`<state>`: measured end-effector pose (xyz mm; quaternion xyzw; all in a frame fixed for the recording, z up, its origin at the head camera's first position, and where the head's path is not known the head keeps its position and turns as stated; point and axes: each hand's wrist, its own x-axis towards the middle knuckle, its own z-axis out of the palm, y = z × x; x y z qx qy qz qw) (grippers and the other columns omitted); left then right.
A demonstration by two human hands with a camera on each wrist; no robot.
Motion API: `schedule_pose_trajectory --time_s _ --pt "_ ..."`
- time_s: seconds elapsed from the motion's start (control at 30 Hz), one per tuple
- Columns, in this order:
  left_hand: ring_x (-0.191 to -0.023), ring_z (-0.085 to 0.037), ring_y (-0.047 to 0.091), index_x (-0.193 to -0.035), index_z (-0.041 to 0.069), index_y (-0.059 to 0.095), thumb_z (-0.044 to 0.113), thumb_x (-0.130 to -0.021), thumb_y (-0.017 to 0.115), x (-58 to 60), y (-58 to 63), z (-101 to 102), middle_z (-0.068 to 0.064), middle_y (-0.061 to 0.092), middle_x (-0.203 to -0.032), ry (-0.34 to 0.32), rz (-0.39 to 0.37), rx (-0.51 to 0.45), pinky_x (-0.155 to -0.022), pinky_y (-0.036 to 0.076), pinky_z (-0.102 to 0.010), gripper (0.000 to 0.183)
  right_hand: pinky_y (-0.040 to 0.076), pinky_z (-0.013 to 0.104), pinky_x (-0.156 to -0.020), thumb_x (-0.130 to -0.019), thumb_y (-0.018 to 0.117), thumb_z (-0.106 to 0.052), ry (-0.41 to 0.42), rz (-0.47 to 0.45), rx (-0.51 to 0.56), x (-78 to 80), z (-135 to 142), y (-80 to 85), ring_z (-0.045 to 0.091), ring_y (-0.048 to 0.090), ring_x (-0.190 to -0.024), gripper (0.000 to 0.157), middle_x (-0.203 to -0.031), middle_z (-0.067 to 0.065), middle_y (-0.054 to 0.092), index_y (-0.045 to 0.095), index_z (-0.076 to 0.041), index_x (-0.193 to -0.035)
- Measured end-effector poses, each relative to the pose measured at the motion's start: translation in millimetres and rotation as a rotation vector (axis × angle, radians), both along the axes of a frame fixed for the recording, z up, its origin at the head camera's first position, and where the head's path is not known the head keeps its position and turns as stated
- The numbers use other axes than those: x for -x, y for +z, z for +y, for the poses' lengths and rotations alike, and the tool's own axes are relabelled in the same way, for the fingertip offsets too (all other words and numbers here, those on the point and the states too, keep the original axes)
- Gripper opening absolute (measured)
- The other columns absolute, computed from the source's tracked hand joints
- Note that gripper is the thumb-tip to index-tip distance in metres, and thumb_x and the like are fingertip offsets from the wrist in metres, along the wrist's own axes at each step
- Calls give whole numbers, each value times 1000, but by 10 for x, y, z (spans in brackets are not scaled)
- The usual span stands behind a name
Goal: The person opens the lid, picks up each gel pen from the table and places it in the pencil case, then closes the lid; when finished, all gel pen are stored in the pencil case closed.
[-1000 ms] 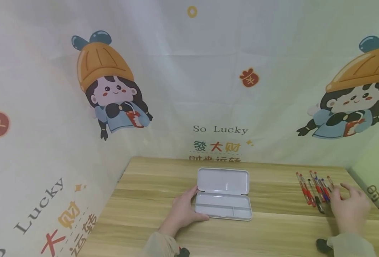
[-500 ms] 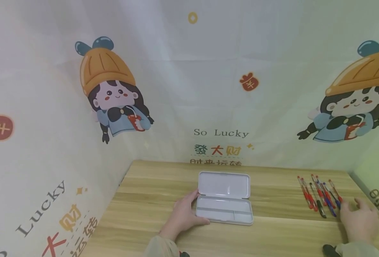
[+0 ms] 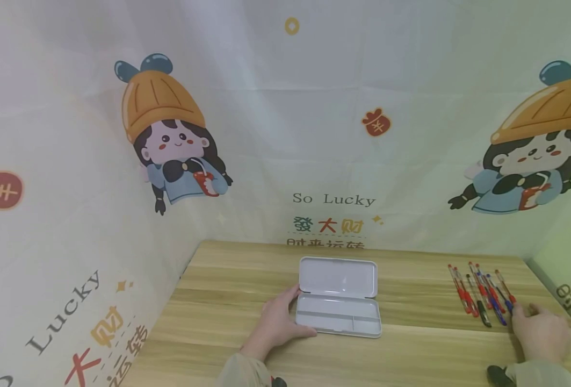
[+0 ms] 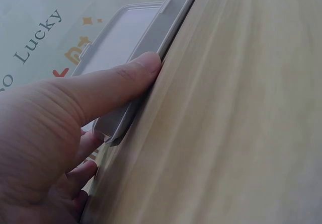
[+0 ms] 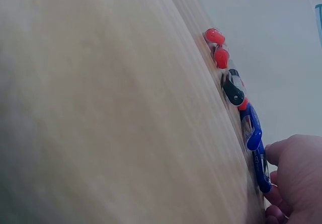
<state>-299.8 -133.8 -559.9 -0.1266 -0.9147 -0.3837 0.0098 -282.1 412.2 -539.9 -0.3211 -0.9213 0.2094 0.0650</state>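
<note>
A white pencil case (image 3: 325, 307) lies on the wooden table, its lid (image 3: 338, 277) raised at the back and its divided tray bare. My left hand (image 3: 277, 322) grips the case's left end, thumb along the front edge and fingers behind the corner. At the right lies a loose bunch of pens: several red pens (image 3: 465, 298), a black pen (image 3: 483, 313) and blue pens (image 3: 498, 313). My right hand (image 3: 543, 333) is at the bunch's right side, thumb touching a blue pen (image 5: 261, 172); whether the fingers pinch it I cannot tell.
The wooden table (image 3: 411, 355) backs onto a pale printed cloth (image 3: 261, 204), which also hangs at the left and right sides. Bare tabletop shows between the case and the pens.
My right hand has shifted right and lower, uncovering more pens. The left hand stays at the case. The whole head view has tilted slightly.
</note>
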Motion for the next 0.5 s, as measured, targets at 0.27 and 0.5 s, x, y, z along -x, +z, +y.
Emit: schedule_pose_trajectory --time_s 0.27,0.5 --pt "-156 -45 51 -168 10 45 47 -63 107 -25 25 4 -14 54 -169 0 0 0 -131 30 -74 127 40 61 -107 -113 39 -33 -5 -30 -5 -25 -29 28 61 51 -133 57 -154 43 49 50 10 -149" --pt "-155 -43 52 -167 12 46 46 -63 107 -16 17 4 -12 55 -168 1 10 -1 -131 31 -72 126 39 62 -104 -112 41 -30 -2 -21 30 -21 -6 61 62 55 -125 53 -147 42 56 56 12 -140"
